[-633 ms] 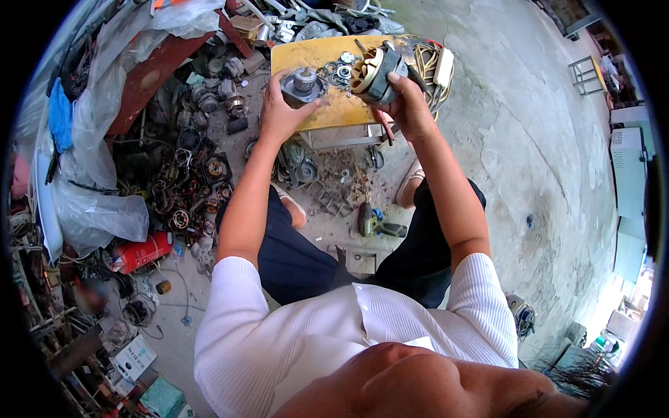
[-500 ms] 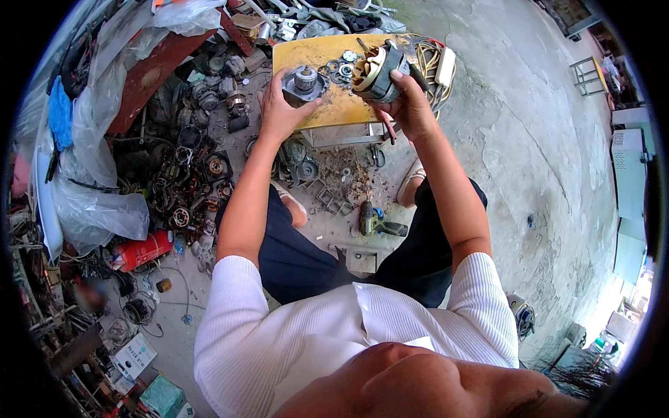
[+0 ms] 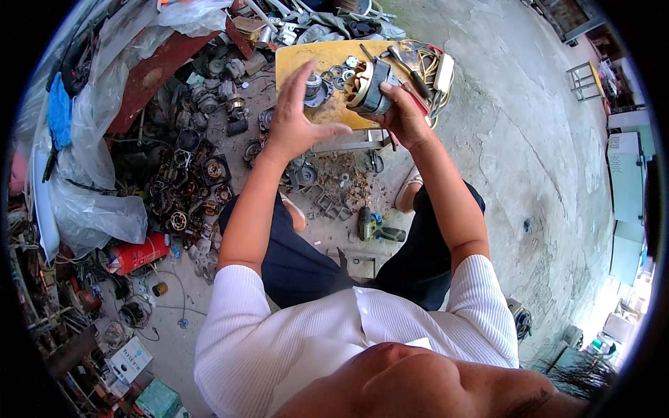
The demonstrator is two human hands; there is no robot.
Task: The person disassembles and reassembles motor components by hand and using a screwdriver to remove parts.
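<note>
Head view: a small yellow-topped counter (image 3: 293, 57) carries the work. Near its left edge the left hand (image 3: 296, 122) has its fingers spread wide and the thumb stretched out to the right, gripping nothing; they partly cover a round metal motor part (image 3: 317, 92) with a raised cylinder, and whether they touch it I cannot tell. The right hand (image 3: 404, 117) has its fingers closed around a dark motor housing (image 3: 377, 90), over the right half of the counter by the near edge. A cream finned piece (image 3: 357, 85) sits at the housing's left end; the rest of its inside is hidden. Between the two parts lie several metal rings (image 3: 338, 70). Toward the right edge are a ratchet (image 3: 418, 82) and red-handled pliers (image 3: 417, 101), with a coiled cable (image 3: 427, 68) and a white power strip (image 3: 444, 74) just beside them. On the floor stand a white box (image 3: 131, 359) and a teal box (image 3: 158, 398), contents not visible; a red cylinder (image 3: 139, 255) lies on its side.
</note>
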